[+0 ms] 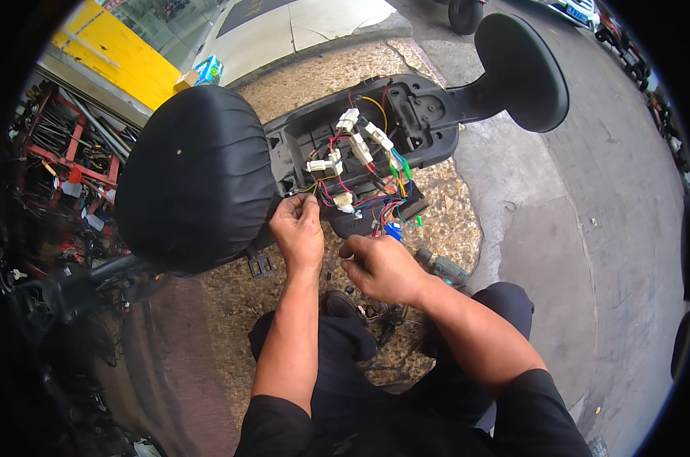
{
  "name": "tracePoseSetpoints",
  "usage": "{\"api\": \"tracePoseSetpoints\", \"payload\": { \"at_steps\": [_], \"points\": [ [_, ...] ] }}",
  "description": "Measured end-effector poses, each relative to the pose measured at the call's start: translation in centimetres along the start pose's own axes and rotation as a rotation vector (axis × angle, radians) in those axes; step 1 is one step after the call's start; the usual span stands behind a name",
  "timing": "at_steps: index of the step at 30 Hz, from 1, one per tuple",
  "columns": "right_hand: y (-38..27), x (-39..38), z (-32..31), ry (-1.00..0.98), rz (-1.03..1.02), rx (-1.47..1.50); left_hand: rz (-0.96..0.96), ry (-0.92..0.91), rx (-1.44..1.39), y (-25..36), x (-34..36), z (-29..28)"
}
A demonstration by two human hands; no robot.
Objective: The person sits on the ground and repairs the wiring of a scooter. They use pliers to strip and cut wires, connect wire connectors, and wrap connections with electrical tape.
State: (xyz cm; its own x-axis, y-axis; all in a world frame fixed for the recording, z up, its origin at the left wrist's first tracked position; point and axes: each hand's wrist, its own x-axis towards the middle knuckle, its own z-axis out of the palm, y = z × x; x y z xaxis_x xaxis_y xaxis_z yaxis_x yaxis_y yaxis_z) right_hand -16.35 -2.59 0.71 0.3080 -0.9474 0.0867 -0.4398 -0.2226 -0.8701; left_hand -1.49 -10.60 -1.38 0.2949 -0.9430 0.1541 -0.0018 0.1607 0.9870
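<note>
An opened black under-seat compartment [314, 131] of a scooter lies before me, with white plug connectors [361, 148] and a tangle of coloured wires [390, 204] spilling over its near side. My left hand [299, 232] is closed in a pinch by the compartment's near left corner, on what looks like a thin yellowish wire. Just right of it, my right hand [387, 268] has its fingers curled in below the wire bundle, close to a blue connector [393, 231]. Whatever lies inside the right fingers is hidden.
A black padded seat [196, 179] rises at the left, and a black backrest [521, 72] sticks out at the far right. On the speckled ground near my knee lies a power drill [445, 268]. A red rack of tools [59, 129] stands far left, beside a yellow step [124, 57].
</note>
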Motion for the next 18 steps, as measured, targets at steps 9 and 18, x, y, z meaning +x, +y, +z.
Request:
{"api": "tracePoseSetpoints", "payload": {
  "at_steps": [9, 18],
  "points": [
    [0.0, -0.5, 0.2, -0.02, -0.092, -0.132, -0.393, 0.092, -0.256, 2.2, 0.0, 0.6],
    [0.1, -1.1, -0.9, -0.061, -0.06, -0.211, 0.129, 0.125, 0.095, 0.9, -1.3, 1.1]
  ]
}}
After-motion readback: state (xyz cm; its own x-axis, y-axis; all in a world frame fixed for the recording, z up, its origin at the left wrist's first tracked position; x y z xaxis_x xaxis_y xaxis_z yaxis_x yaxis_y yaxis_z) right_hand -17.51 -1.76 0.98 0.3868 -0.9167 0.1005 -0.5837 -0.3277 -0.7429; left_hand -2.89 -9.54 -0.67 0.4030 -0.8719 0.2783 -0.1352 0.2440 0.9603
